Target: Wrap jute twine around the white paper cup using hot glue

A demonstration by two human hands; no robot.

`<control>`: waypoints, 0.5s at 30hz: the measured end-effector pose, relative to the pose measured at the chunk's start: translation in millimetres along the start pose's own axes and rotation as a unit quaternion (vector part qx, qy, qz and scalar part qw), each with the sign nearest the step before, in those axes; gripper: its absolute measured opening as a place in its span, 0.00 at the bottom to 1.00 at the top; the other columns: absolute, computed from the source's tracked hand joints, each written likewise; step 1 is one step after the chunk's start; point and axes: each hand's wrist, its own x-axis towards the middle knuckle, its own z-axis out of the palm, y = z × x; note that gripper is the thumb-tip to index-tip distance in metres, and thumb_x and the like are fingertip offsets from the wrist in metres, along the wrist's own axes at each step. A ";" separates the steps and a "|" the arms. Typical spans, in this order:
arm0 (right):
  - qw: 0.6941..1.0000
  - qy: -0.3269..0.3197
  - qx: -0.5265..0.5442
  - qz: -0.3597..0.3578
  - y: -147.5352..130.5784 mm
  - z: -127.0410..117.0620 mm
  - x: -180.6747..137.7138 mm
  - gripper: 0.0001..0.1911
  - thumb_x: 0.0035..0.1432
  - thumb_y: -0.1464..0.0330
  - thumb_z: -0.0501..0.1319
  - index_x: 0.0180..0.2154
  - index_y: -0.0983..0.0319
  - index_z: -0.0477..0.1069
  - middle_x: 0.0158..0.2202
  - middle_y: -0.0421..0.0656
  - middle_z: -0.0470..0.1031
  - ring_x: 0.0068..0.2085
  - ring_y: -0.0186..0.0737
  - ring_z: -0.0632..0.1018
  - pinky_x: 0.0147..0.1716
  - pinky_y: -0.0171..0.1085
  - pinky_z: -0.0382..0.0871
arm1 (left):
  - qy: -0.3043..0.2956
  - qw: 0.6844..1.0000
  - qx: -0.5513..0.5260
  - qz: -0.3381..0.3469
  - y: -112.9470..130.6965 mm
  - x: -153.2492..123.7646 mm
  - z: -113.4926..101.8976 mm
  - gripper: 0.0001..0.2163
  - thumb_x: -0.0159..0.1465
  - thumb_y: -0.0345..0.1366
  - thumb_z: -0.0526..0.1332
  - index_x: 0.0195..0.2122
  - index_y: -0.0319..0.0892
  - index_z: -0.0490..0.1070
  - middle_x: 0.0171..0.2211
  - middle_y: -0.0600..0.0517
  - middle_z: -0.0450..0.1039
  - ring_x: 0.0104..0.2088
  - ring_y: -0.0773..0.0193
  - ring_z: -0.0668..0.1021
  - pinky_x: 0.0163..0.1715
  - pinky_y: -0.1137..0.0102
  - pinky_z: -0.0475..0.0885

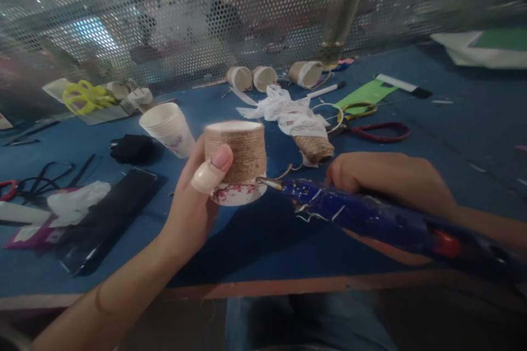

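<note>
My left hand (193, 205) is closed round an upside-down paper cup (239, 162) that is wound with jute twine down to its bare rim. A plaster covers the thumb, which presses on the twine. My right hand (387, 178) grips a blue hot glue gun (370, 219). The gun's metal nozzle touches the cup at the lower edge of the twine. A ball of jute twine (315, 148) lies on the blue table (263, 241) just behind the gun, with a strand running toward the cup.
A plain paper cup (168, 129) stands left of the wrapped one. White fabric scraps (288, 109), red-handled pliers (376, 131), yellow scissors (84, 96), several twine-wrapped cups (263, 77), a marker (329, 89) and green paper (366, 96) lie further back. Black items (102, 214) sit at left. A perforated metal screen (206, 16) closes the rear.
</note>
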 end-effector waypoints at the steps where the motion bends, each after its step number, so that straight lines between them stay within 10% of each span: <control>1: 1.000 0.005 0.001 -0.009 -0.2 0.8 0.2 0.10 0.61 0.69 0.60 0.31 0.53 0.58 0.29 0.35 0.69 0.29 0.38 0.72 0.29 0.40 0.58 | -0.007 1.000 0.009 -0.001 -0.2 -0.3 -0.5 0.20 0.63 0.53 0.72 0.49 0.45 0.82 0.46 0.48 0.84 0.42 0.55 0.84 0.36 0.66 0.77; 15: 0.993 0.072 0.002 -0.093 18.0 13.1 1.8 0.10 0.58 0.67 0.59 0.31 0.53 0.56 0.25 0.34 0.65 0.25 0.36 0.68 0.23 0.39 0.52 | -0.002 1.000 -0.013 0.012 -1.4 1.9 -1.4 0.17 0.62 0.50 0.74 0.46 0.45 0.84 0.40 0.53 0.84 0.36 0.59 0.84 0.38 0.67 0.81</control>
